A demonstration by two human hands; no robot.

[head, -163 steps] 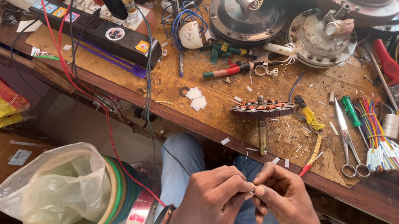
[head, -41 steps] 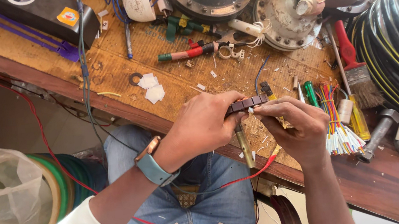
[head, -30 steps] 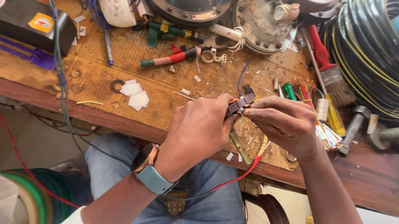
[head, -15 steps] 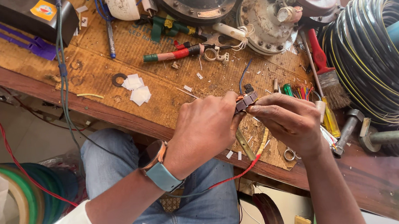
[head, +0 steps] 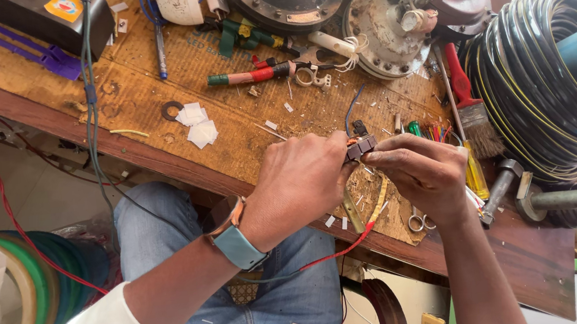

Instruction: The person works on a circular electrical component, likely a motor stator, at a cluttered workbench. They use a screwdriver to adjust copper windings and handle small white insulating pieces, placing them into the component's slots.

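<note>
Over the workbench (head: 152, 112), both hands' grips, left (head: 302, 182) and right (head: 420, 172), pinch a small dark part (head: 359, 148).

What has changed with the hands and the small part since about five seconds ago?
Both hands rose from the lap to the bench edge. The left hand and right hand now pinch the small dark wound part between them; earlier it sat on the bench while they worked a thin wire. Over the last second the grip has hardly changed. The red-handled screwdriver and white paper squares stayed put.
</note>
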